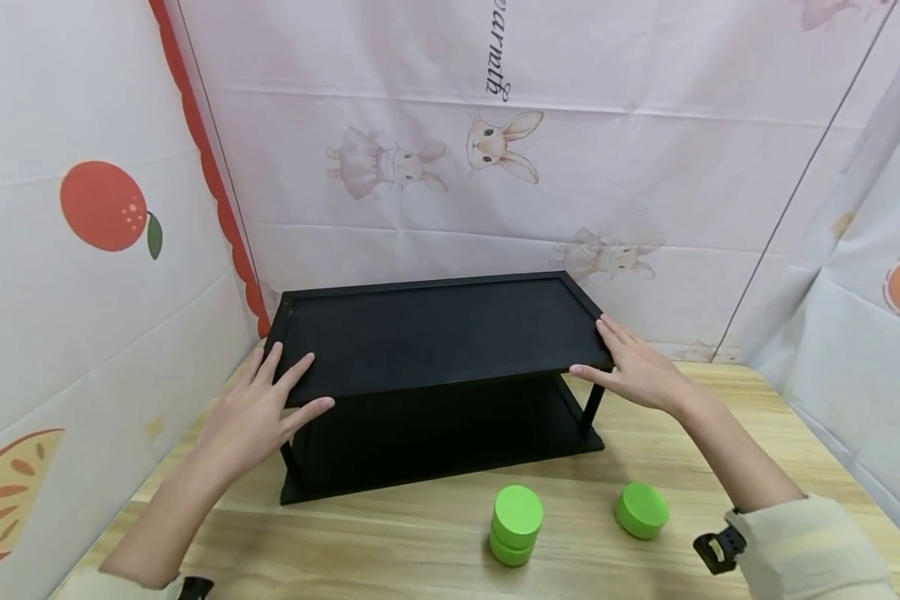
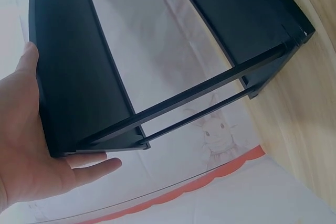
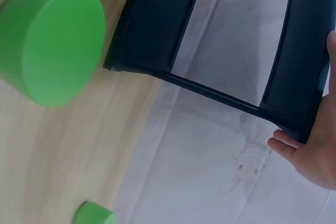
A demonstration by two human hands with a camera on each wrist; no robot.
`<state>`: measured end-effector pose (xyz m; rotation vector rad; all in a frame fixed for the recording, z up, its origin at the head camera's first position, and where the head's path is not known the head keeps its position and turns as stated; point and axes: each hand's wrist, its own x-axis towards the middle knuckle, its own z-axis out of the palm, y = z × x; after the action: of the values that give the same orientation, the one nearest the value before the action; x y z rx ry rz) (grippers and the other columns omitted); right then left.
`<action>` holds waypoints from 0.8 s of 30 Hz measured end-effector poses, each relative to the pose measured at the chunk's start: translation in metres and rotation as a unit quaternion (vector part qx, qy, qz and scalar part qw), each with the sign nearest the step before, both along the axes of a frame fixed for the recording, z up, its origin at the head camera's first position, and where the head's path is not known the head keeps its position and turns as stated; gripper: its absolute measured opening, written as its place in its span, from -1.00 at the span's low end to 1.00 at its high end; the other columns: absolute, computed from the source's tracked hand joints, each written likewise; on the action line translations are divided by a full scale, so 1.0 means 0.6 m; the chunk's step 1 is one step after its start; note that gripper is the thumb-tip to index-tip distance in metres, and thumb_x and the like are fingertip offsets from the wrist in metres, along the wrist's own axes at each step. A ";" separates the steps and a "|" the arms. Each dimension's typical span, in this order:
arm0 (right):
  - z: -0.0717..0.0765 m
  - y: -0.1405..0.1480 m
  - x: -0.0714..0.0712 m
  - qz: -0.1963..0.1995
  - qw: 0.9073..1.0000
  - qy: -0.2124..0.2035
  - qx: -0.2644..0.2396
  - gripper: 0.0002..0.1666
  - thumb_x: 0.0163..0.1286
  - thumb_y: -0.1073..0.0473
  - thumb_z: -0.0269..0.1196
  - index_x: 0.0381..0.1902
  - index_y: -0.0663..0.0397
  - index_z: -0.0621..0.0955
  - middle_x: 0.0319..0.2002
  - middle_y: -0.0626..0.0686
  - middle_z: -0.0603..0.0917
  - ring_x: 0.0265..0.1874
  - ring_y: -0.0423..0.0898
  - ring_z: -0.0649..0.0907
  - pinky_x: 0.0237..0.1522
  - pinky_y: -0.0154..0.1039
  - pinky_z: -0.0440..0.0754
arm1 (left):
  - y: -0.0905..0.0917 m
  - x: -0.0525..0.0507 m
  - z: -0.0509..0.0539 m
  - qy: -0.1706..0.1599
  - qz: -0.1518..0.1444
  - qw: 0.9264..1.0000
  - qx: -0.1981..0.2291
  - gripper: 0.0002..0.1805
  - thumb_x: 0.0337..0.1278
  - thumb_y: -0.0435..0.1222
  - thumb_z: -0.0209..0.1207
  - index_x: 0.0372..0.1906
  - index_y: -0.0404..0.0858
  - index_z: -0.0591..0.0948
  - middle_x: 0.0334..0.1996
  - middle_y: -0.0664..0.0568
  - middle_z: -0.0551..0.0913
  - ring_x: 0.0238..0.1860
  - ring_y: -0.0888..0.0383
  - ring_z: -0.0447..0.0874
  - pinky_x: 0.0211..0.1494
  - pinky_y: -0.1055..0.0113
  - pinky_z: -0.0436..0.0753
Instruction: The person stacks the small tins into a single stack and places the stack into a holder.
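Observation:
A black two-tier shelf (image 1: 435, 333) stands on the table, its upper board held up by posts at the ends. My left hand (image 1: 251, 417) rests on the upper board's left end with its fingers spread. The left wrist view shows the thumb along that board's edge and other fingers past the corner. On the right end, my right hand (image 1: 641, 367) touches the edge of the board, its fingers fairly straight. In front of the shelf are a taller green cylinder (image 1: 516, 525), with a groove around it, and a short green cylinder (image 1: 641, 510).
The light wood-grain table (image 1: 390, 542) runs back to a pale cloth (image 1: 420, 183) printed with rabbits. Fruit-printed cloth (image 1: 67, 317) hangs on the left, and more cloth (image 1: 870, 333) on the right. A black strap buckle (image 1: 720, 550) is at my right sleeve.

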<state>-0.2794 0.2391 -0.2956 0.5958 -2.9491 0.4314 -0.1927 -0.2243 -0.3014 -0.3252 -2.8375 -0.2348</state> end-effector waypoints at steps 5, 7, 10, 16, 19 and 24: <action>-0.004 -0.014 0.013 -0.009 1.000 0.008 -0.002 0.12 0.25 -0.37 0.03 0.37 0.40 -0.02 0.38 0.32 -0.07 0.32 0.25 -0.03 0.24 0.19 0.02 | -0.019 -0.014 -0.003 0.003 -0.017 1.000 -0.012 -0.13 0.13 0.29 -0.12 0.35 -0.25 0.24 0.29 -0.47 0.01 0.32 -0.33 -0.18 0.18 -0.29 0.06; -0.005 -0.019 0.018 -0.014 1.000 0.010 -0.003 0.13 0.25 -0.37 0.04 0.37 0.41 -0.02 0.37 0.33 -0.06 0.32 0.25 -0.02 0.23 0.19 0.02 | -0.026 -0.020 -0.004 0.000 -0.023 1.000 -0.017 -0.13 0.14 0.30 -0.14 0.36 -0.24 0.23 0.30 -0.47 0.00 0.33 -0.32 -0.18 0.20 -0.27 0.07; -0.006 -0.025 0.025 -0.019 1.000 0.012 -0.002 0.13 0.25 -0.38 0.03 0.37 0.42 -0.02 0.37 0.35 -0.06 0.32 0.26 -0.01 0.23 0.19 0.02 | -0.032 -0.027 -0.006 -0.002 -0.030 0.999 -0.015 -0.14 0.15 0.29 -0.15 0.36 -0.24 0.22 0.30 -0.48 -0.01 0.33 -0.32 -0.18 0.22 -0.25 0.04; -0.006 -0.025 0.027 -0.022 1.000 0.007 -0.003 0.15 0.24 -0.40 0.02 0.37 0.41 -0.03 0.37 0.34 -0.08 0.32 0.26 -0.03 0.24 0.20 0.00 | -0.032 -0.029 -0.006 -0.002 -0.034 0.999 -0.007 -0.16 0.16 0.27 -0.12 0.36 -0.24 0.23 0.30 -0.48 0.00 0.32 -0.32 -0.18 0.24 -0.23 0.02; -0.007 -0.023 0.028 -0.027 1.000 0.005 -0.003 0.16 0.23 -0.42 0.01 0.37 0.41 -0.04 0.38 0.33 -0.08 0.32 0.26 -0.04 0.24 0.19 -0.01 | -0.033 -0.030 -0.005 -0.001 -0.034 0.999 -0.007 -0.16 0.15 0.27 -0.12 0.36 -0.23 0.24 0.30 -0.48 0.00 0.32 -0.33 -0.17 0.24 -0.23 0.02; -0.007 -0.023 0.029 -0.032 0.999 0.003 -0.001 0.17 0.22 -0.44 -0.01 0.38 0.40 -0.05 0.38 0.32 -0.09 0.32 0.26 -0.03 0.23 0.21 0.01 | -0.032 -0.031 -0.003 -0.005 -0.030 0.999 -0.011 -0.15 0.15 0.28 -0.13 0.36 -0.23 0.23 0.30 -0.47 0.00 0.32 -0.33 -0.16 0.23 -0.24 0.03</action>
<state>-0.2617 0.2255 -0.2997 0.5014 -2.9513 0.4242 -0.2113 -0.2435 -0.3031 -0.4157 -2.8449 -0.2173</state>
